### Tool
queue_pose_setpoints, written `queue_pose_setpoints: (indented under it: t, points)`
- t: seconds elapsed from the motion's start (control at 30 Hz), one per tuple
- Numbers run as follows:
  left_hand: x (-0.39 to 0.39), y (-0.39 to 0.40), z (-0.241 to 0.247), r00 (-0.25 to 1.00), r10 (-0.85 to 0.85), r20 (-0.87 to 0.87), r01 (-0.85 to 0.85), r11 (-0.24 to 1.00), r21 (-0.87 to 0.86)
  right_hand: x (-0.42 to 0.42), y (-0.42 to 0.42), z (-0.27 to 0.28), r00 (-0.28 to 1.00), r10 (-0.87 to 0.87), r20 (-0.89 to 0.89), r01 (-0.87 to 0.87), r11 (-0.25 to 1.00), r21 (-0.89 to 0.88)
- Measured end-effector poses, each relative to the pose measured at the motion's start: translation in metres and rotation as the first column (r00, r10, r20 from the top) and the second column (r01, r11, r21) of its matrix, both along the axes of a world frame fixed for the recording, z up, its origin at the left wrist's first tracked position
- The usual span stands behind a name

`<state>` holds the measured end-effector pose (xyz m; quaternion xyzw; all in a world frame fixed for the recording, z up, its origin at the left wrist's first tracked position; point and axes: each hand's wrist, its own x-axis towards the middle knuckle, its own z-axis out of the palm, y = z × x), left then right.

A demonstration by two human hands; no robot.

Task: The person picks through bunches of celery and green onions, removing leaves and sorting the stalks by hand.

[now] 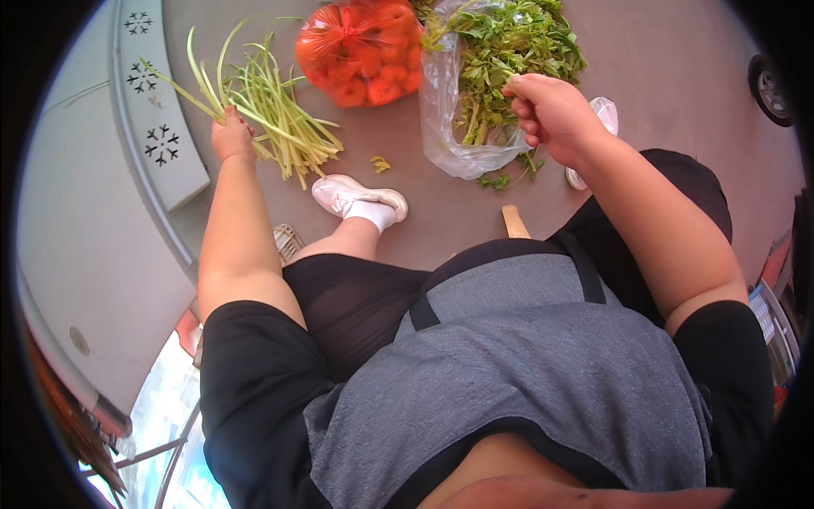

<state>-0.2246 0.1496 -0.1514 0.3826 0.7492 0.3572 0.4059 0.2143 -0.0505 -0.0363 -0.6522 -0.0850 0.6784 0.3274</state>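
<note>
My left hand (233, 135) grips a few pale green celery stalks (202, 86), whose thin ends fan out above the fist. Just beside it on the floor lies a loose pile of stripped celery stalks (289, 130). My right hand (552, 118) is raised over leafy celery (509, 48), its thumb and forefinger pinched on a small light green piece of stem (510, 76). Most of that piece is hidden by the fingers. The leafy bunch lies in and over an opened clear plastic bag (439, 121).
Between the two heaps sits a knotted bag of red tomatoes (359, 57). A torn leaf (379, 165) and leafy sprigs (502, 180) lie on the grey floor (445, 203). A white panel with snowflake cutouts (162, 114) borders the left; a small wheel (769, 89) stands far right.
</note>
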Motion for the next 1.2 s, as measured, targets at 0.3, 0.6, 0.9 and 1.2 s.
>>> queue_pose_setpoints:
  t: [0.3, 0.6, 0.9, 1.2]
  points:
    - [-0.004, -0.029, -0.087, 0.443, -0.159, -0.883, -0.145, 0.958, -0.246, 0.053, -0.005, -0.046, 0.992, -0.054, 0.112, 0.074, 0.980, -0.185]
    - [0.244, -0.117, -0.047, -0.131, -0.934, -0.331, 0.975, -0.182, 0.126, 0.075, -0.012, -0.069, 0.981, -0.119, 0.151, 0.158, 0.948, -0.277]
    - [0.295, -0.213, -0.208, -0.086, -0.978, 0.192, 0.648, -0.201, -0.734, 0.070, -0.019, -0.037, 0.982, 0.054, 0.181, -0.039, 0.996, -0.084]
    - [0.291, -0.235, -0.231, 0.124, -0.911, 0.393, 0.582, -0.254, -0.773, 0.077, -0.022, -0.033, 0.999, 0.035, 0.023, -0.031, 0.985, -0.168]
